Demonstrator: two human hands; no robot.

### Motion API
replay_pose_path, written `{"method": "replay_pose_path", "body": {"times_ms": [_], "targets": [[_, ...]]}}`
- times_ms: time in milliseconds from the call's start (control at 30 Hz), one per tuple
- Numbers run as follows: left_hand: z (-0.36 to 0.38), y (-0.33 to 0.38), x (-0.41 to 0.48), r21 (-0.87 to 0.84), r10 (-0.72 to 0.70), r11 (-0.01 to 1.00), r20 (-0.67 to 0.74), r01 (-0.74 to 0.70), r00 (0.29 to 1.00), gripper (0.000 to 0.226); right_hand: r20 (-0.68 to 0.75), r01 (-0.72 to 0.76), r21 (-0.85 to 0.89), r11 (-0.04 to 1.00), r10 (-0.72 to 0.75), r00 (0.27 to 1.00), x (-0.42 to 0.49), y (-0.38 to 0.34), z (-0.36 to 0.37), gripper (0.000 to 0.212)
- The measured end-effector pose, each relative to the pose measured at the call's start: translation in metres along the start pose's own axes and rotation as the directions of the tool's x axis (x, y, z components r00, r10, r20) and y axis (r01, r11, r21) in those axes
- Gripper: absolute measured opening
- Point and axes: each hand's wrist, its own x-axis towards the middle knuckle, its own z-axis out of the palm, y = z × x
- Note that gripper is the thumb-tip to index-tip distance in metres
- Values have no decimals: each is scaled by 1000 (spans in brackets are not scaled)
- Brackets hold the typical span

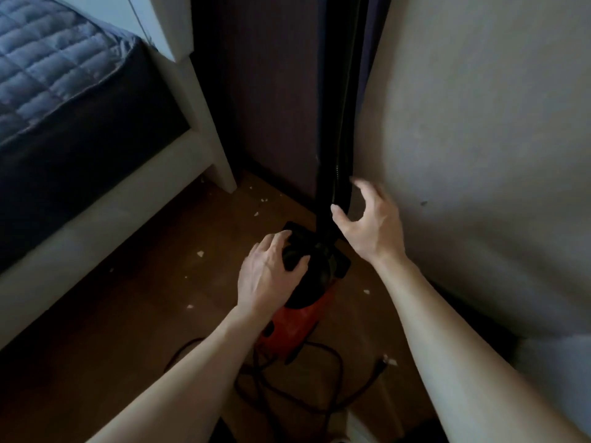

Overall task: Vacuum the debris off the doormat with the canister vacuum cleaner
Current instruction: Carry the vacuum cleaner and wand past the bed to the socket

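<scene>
A red and black canister vacuum cleaner (297,318) stands on the brown floor by the wall corner. Its black hose and tube (339,139) rise upright against the corner. My left hand (268,273) rests on the black top of the canister, fingers curled over its handle. Beside the tube, my right hand (367,222) is spread, with the thumb touching the black tube and the fingers apart from it. Small white bits of debris (200,253) lie scattered on the floor. No doormat is in view.
A white bed frame (204,135) with a grey quilted cover (48,68) fills the left. A pale wall (479,139) is on the right. The black power cord (319,394) loops on the floor below the canister, its plug (382,366) lying near more debris.
</scene>
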Motion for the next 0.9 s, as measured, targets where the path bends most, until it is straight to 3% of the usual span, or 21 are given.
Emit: {"method": "replay_pose_path", "body": {"times_ms": [267,367,467,633,900], "targets": [[66,-32,17,-134,14,991,-59,-22,998,58,-113,80,185,979,-60,992,35,28,59,61],[78,-41,19,-167,-17,986,-4,16,1000,56,-112,98,302,948,-67,991,50,29,63,56],[87,-43,22,-201,-28,979,47,37,998,52,-5,74,401,913,-78,997,57,24,72,41],[99,-41,24,-322,-35,944,122,73,992,39,15,11,628,778,-27,1000,63,19,87,24],[102,-46,24,-368,-7,925,239,97,971,41,-7,85,740,667,-119,993,61,15,96,36]]}}
